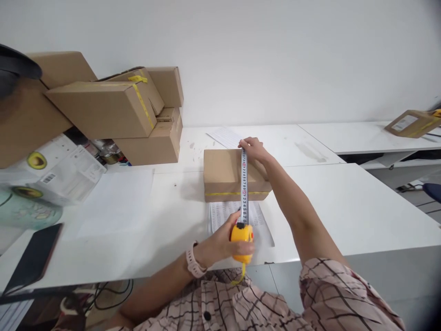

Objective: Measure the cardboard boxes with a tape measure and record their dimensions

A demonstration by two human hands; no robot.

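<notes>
A small cardboard box (222, 168) with a yellow strip along its front sits on the white table before me. My left hand (223, 241), a pale pink band on its wrist, is closed around the yellow case of a tape measure (242, 235). The blade runs out away from me across the box top. At the far edge of the box, my right hand (254, 149) pinches the blade's end; the tip itself is hidden by the fingers. Printed sheets (225, 214) lie partly under the box's near side.
Several cardboard boxes (99, 108) are stacked at the left, beside an avocado-printed carton (65, 168). A dark phone or tablet (34, 257) lies at the table's left edge. Another sheet (225, 136) lies behind the box. A labelled box (411, 124) stands far right.
</notes>
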